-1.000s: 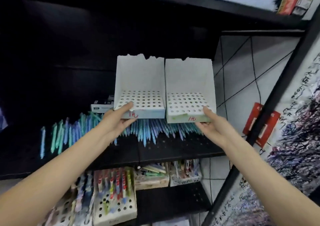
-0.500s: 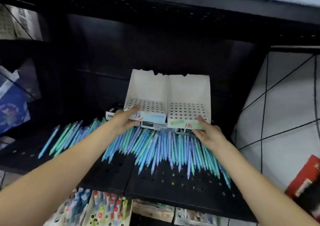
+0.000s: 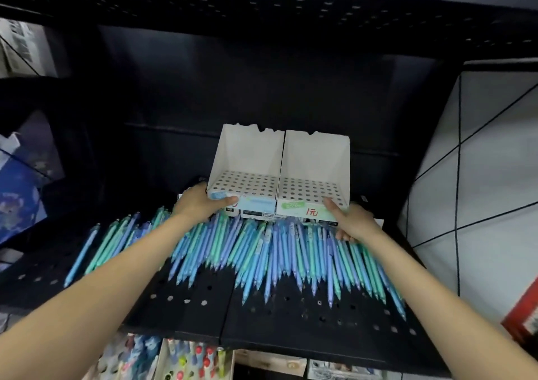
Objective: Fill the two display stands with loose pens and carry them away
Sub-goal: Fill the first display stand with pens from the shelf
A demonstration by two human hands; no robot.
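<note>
Two white cardboard display stands with perforated, unfilled hole grids sit side by side at the back of a black shelf. My left hand [image 3: 201,205] grips the front left corner of the left stand [image 3: 247,161], thumb on its blue front strip. My right hand [image 3: 350,219] grips the front right corner of the right stand [image 3: 316,161], thumb on its top edge by the green label. A wide heap of loose blue, teal and purple pens [image 3: 262,251] lies on the shelf just in front of both stands.
The black perforated shelf [image 3: 291,318] extends toward me, bare near its front edge. Small dark boxes [image 3: 256,213] lie under the stands. Filled pen displays [image 3: 192,362] stand on the shelf below. A white tiled wall [image 3: 480,175] is at right, blue packages [image 3: 17,199] at left.
Both stands have come down from mid-air to the back of the shelf, behind the pens. The camera view has tilted down and closer; my hands still hold the front corners.
</note>
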